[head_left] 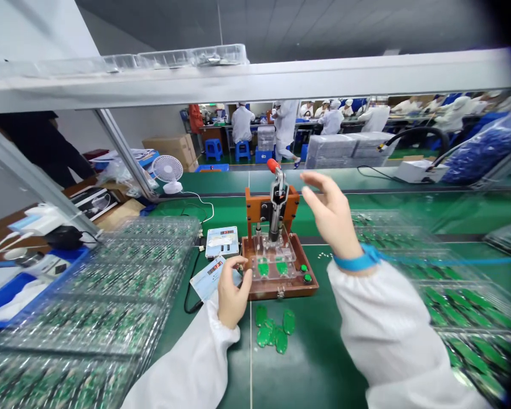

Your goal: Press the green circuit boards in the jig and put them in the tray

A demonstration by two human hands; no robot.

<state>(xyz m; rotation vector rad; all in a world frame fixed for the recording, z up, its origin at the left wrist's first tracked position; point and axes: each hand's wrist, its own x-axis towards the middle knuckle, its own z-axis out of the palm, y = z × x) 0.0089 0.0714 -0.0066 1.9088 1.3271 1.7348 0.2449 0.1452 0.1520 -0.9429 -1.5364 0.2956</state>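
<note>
A toggle-clamp test fixture (pixel 262 288) with a brown base stands in the middle of the bench, its red-tipped lever (pixel 273 166) upright. Two green circuit boards (pixel 281 267) lie side by side in its clear plate. My left hand (pixel 233 289) is at the fixture's left edge, thumb and fingers apart, with nothing visible in it. To the right of the lever, my right hand (pixel 330 213) is raised with fingers spread, apart from the lever and holding nothing. A blue wrist strap (pixel 355 261) circles my right wrist. Several loose green boards (pixel 272 332) lie in front of the fixture.
Clear trays of boards (pixel 153 272) are stacked at left; more trays (pixel 460 301) lie at right. Two meters with red digits (pixel 221 241) sit left of the fixture. A small white fan (pixel 167 170) stands behind. A shelf beam (pixel 281 79) crosses above. Co-workers sit beyond.
</note>
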